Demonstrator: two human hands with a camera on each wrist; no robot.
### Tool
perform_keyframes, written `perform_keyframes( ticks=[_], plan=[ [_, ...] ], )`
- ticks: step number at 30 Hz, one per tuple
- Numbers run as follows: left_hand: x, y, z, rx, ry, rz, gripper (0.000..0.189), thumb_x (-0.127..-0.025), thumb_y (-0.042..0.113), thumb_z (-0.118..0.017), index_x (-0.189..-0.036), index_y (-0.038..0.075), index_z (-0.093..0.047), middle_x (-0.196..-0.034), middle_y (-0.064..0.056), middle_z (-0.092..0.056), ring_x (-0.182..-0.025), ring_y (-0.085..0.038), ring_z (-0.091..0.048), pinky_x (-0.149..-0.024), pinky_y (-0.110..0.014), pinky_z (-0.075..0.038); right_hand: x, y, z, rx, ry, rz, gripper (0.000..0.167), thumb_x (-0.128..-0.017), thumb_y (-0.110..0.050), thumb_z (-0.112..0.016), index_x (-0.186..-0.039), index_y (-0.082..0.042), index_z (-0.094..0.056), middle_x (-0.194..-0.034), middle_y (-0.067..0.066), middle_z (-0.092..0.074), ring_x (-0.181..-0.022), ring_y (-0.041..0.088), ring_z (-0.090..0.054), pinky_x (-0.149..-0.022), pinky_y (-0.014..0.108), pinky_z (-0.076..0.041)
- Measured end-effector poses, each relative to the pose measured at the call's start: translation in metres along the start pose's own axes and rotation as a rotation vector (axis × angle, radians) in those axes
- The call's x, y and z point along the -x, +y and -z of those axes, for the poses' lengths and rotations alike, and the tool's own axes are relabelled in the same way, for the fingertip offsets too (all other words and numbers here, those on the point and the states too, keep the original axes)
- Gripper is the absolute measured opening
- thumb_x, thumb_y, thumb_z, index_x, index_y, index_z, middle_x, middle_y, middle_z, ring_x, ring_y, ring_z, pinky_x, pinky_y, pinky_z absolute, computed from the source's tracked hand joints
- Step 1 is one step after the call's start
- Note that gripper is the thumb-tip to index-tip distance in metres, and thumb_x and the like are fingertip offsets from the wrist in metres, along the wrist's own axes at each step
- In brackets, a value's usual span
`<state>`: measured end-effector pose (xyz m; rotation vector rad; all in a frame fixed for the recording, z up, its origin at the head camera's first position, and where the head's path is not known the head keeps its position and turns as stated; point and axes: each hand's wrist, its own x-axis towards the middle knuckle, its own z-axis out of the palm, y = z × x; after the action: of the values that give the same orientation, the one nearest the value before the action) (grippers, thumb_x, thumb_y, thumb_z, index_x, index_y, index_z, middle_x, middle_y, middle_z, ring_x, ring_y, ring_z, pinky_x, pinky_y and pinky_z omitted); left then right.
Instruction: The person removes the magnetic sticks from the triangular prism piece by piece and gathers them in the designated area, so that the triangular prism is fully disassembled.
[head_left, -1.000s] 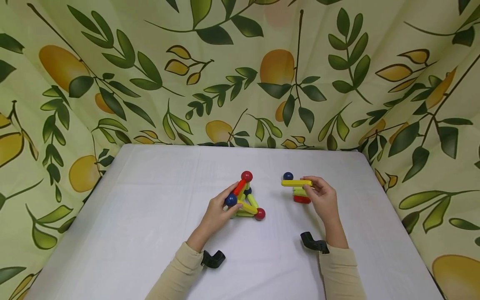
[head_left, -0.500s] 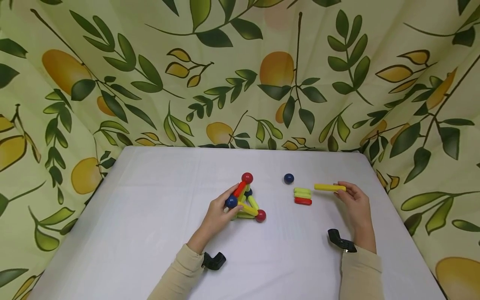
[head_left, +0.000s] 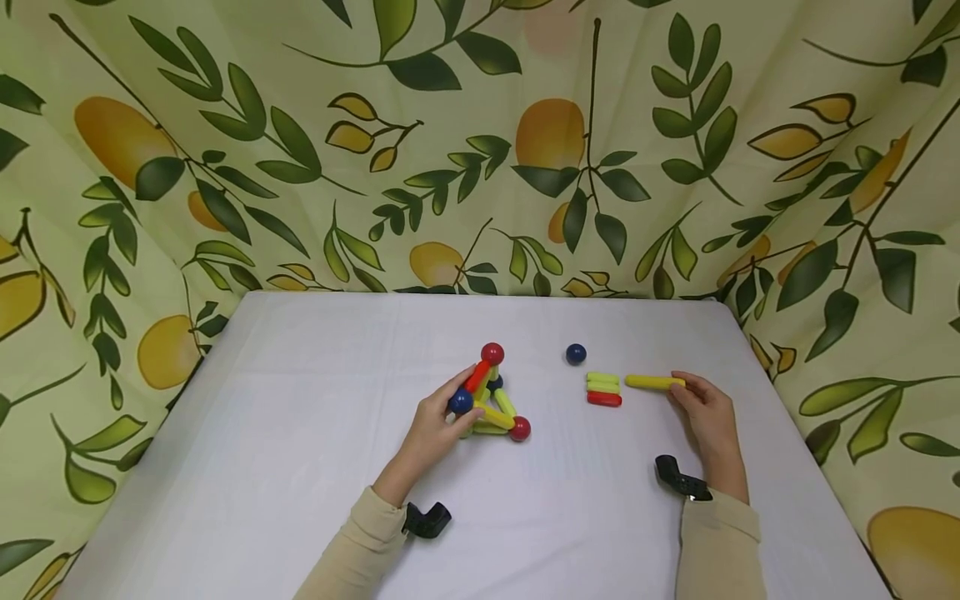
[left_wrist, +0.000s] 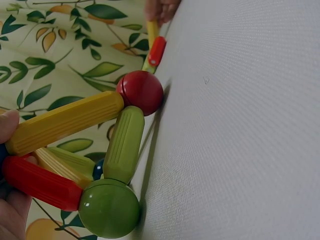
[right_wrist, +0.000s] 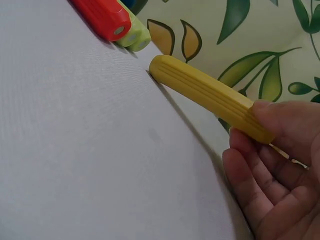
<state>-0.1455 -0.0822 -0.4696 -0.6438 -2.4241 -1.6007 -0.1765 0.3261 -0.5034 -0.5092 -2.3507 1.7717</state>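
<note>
My left hand [head_left: 435,419] grips the magnetic ball-and-rod structure at its upper blue ball [head_left: 461,401]. Red, yellow and light green rods join red, blue and green balls in this frame. In the left wrist view its green ball [left_wrist: 110,207] and a red ball [left_wrist: 142,92] are low, close over the table. Off to the right, my right hand [head_left: 708,421] pinches one end of a yellow magnetic rod [right_wrist: 210,97] between thumb and fingers. The rod's free end points left, close over the tabletop in the right wrist view.
Two light green rods [head_left: 603,383] and a red rod [head_left: 604,399] lie side by side left of the yellow rod. Behind them sits a loose blue ball [head_left: 576,354]. A patterned curtain [head_left: 450,192] borders the white table [head_left: 300,350].
My right hand has carried the yellow rod from above the small rods to their right, then lowered it towards the table. My left hand keeps its hold on the structure.
</note>
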Motion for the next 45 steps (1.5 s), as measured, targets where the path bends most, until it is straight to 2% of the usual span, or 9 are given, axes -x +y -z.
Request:
perform_keyframes(
  ticks=[5,10,15,20,24,33,38,41,45],
  plan=[
    [-0.001,0.000,0.000,0.001,0.007,-0.008,0.063,-0.084,0.012,-0.071,-0.141,0.010,-0.044,-0.140,-0.014,-0.050,-0.126,-0.029,-0.051,-0.097,-0.035,-0.045,-0.003,-0.001,0.000,0.178,0.046,-0.036,0.040,-0.094,-0.023,-0.058,-0.130,-0.004,-0.056,-0.097,-0.008,-0.053,-0.086,-0.001,-0.049,-0.067,0.003,-0.043],
    [-0.002,0.000,0.000,0.020,0.017,-0.009,0.062,-0.084,0.011,-0.071,-0.140,0.009,-0.045,-0.139,-0.014,-0.051,-0.125,-0.030,-0.051,-0.097,-0.037,-0.045,-0.003,-0.002,0.000,0.336,0.071,-0.007,0.042,-0.096,-0.029,-0.054,-0.132,-0.008,-0.056,-0.107,0.004,-0.053,-0.091,0.011,-0.042,-0.068,0.012,-0.036],
    [-0.003,0.002,0.000,0.023,0.020,0.023,0.063,-0.082,0.007,-0.072,-0.139,0.007,-0.046,-0.139,-0.014,-0.051,-0.126,-0.029,-0.051,-0.097,-0.036,-0.046,-0.003,-0.004,0.000,0.388,0.084,0.028,0.042,-0.095,-0.027,-0.054,-0.131,-0.006,-0.055,-0.107,0.009,-0.054,-0.089,0.013,-0.044,-0.066,0.014,-0.036],
    [-0.005,0.009,0.000,0.010,0.016,0.053,0.064,-0.081,0.001,-0.072,-0.138,0.000,-0.045,-0.139,-0.020,-0.050,-0.126,-0.033,-0.050,-0.097,-0.039,-0.045,-0.003,-0.003,0.000,0.413,0.087,0.044,0.040,-0.095,-0.023,-0.053,-0.132,-0.007,-0.055,-0.107,0.011,-0.056,-0.089,0.015,-0.045,-0.066,0.015,-0.036],
    [-0.005,0.014,0.001,-0.006,0.008,0.046,0.063,-0.081,-0.001,-0.070,-0.138,-0.005,-0.043,-0.138,-0.024,-0.048,-0.125,-0.037,-0.049,-0.097,-0.040,-0.044,-0.005,-0.001,-0.001,0.421,0.088,0.062,0.040,-0.094,-0.018,-0.054,-0.132,-0.007,-0.055,-0.114,0.015,-0.058,-0.092,0.015,-0.046,-0.068,0.014,-0.036],
    [-0.003,0.003,0.001,0.006,0.019,0.014,0.063,-0.082,0.009,-0.072,-0.140,0.008,-0.045,-0.139,-0.015,-0.051,-0.126,-0.029,-0.051,-0.098,-0.037,-0.044,-0.003,-0.003,-0.002,0.395,0.104,0.048,0.042,-0.095,-0.019,-0.053,-0.136,-0.007,-0.051,-0.130,0.015,-0.057,-0.106,0.020,-0.050,-0.076,0.012,-0.037],
    [-0.001,-0.001,0.001,-0.003,0.007,-0.013,0.062,-0.084,0.010,-0.071,-0.139,0.008,-0.045,-0.138,-0.015,-0.052,-0.124,-0.030,-0.053,-0.097,-0.037,-0.046,0.000,-0.003,-0.002,0.345,0.156,0.027,0.043,-0.097,-0.024,-0.050,-0.137,-0.010,-0.050,-0.135,0.011,-0.056,-0.113,0.023,-0.054,-0.078,0.011,-0.039],
    [-0.001,-0.001,0.003,-0.012,-0.012,-0.005,0.059,-0.085,0.010,-0.071,-0.139,0.008,-0.046,-0.136,-0.015,-0.053,-0.122,-0.030,-0.054,-0.096,-0.037,-0.047,0.001,-0.002,-0.002,0.318,0.213,0.038,0.041,-0.096,-0.025,-0.049,-0.134,-0.010,-0.053,-0.132,0.011,-0.058,-0.105,0.014,-0.057,-0.076,0.008,-0.039],
    [0.001,-0.003,0.007,0.015,-0.049,0.046,0.057,-0.086,0.011,-0.069,-0.138,0.013,-0.046,-0.137,-0.012,-0.052,-0.123,-0.028,-0.054,-0.097,-0.038,-0.046,0.004,-0.005,-0.003,0.266,0.274,0.072,0.038,-0.095,-0.024,-0.050,-0.130,-0.010,-0.057,-0.127,0.011,-0.061,-0.092,-0.002,-0.052,-0.075,0.007,-0.039]
  ],
)
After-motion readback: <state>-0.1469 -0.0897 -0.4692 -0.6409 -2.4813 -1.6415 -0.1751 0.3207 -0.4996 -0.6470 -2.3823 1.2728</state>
